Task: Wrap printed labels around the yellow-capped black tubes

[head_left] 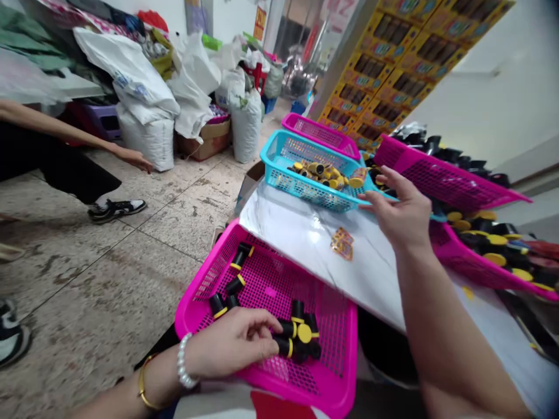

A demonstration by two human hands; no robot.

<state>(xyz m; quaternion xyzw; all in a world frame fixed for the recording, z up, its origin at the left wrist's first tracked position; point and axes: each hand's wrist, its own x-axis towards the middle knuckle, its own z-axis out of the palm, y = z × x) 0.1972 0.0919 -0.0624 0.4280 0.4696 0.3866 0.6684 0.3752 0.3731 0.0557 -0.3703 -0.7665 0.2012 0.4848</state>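
My left hand [242, 340] is over the pink basket [345, 361] in front of me, its fingers half curled and its thumb apart from them. Its fingertips come up against a cluster of small black cylinders [285, 347] with yellow caps. More such cylinders [242, 256] lie along the basket's left side. Farther off, my right hand [404, 209] reaches to the edge of the light blue basket [305, 195], fingers spread. Several yellow pieces [323, 171] lie in that basket, and one patterned yellow piece [358, 177] is just beyond my right fingertips.
Printed stickers [342, 243] lie on the white marbled table [297, 227]. Pink baskets [454, 180] with black and yellow parts stand at right. Yellow boxes [384, 70] are stacked behind. At left are white sacks [146, 134] and another person's hand [133, 159].
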